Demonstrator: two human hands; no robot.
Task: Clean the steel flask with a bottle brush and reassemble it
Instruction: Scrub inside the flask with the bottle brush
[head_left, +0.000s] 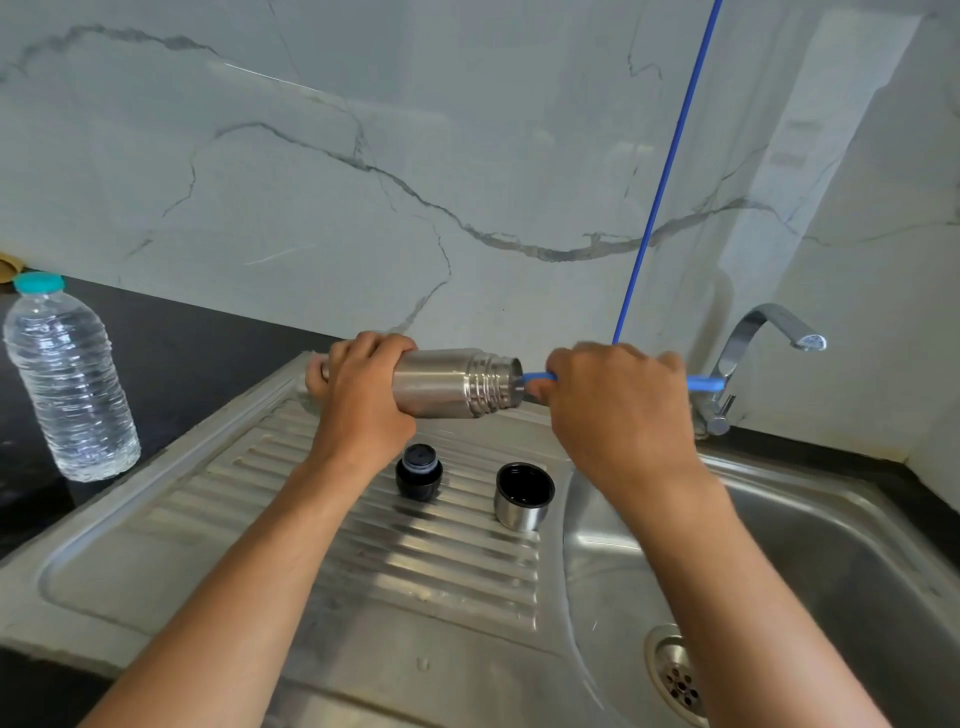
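Left hand (358, 395) wrapped around horizontal cylindrical steel flask (457, 383) above ridged steel drainboard (291, 519); right hand (618, 400) gripping blue plastic brush handle (705, 383) at flask's mouth.

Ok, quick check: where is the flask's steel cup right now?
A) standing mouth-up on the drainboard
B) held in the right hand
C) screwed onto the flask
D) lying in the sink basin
A: the steel cup stands mouth-up on the ribbed drainboard beside the black stopper, while the flask is held sideways above them with its threaded neck bare.
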